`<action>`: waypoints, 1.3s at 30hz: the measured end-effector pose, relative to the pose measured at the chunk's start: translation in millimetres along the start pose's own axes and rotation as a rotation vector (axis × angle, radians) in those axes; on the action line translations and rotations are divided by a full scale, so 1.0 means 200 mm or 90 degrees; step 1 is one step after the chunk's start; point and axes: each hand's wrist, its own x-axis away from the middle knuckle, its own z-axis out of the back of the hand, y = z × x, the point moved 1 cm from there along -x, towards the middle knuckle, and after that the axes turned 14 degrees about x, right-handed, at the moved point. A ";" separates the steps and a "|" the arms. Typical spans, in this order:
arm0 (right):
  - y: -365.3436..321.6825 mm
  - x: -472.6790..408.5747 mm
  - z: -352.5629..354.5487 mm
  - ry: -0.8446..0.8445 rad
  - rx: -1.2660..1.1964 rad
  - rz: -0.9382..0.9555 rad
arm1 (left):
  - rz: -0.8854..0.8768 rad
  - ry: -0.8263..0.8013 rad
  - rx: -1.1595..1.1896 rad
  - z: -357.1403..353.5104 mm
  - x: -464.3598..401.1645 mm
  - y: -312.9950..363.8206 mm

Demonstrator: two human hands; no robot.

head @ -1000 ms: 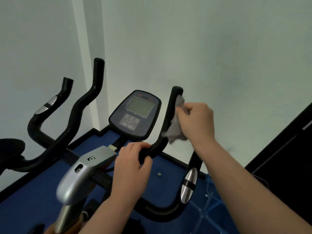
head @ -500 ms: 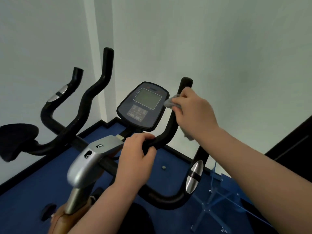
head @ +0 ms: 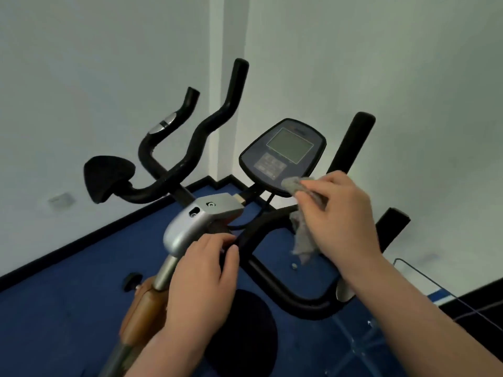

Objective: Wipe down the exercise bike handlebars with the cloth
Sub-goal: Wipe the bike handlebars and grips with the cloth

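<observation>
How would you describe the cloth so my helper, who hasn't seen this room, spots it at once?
Find the bike's console with its grey screen. Just below its lower right edge, the right hand pinches the cloth against the black handlebar. It is the only soft, grey, crumpled thing there, with a frayed end hanging below the fingers; everything around it is hard black or silver.

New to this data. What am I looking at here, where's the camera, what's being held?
One view only: a wide-angle camera worn on a person's head, looking forward and down at their bare hands. No robot. The black curved tubes are an exercise bike's handlebars, with a console mounted between them. The right hand grips a grey cloth, bunched against the bar just below the console. The left hand holds the bar near the silver stem cover. Below is blue floor, behind it white walls.
</observation>
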 end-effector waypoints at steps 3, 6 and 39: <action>-0.02 0.04 -0.08 -0.023 0.090 -0.003 | 0.040 0.056 0.054 0.00 0.05 -0.03; -0.14 0.17 -0.19 -0.053 -0.007 0.056 | 0.083 0.126 0.108 -0.01 0.10 -0.06; -0.33 -0.14 -0.38 -0.394 0.083 0.363 | 0.115 0.184 0.246 -0.06 0.20 -0.11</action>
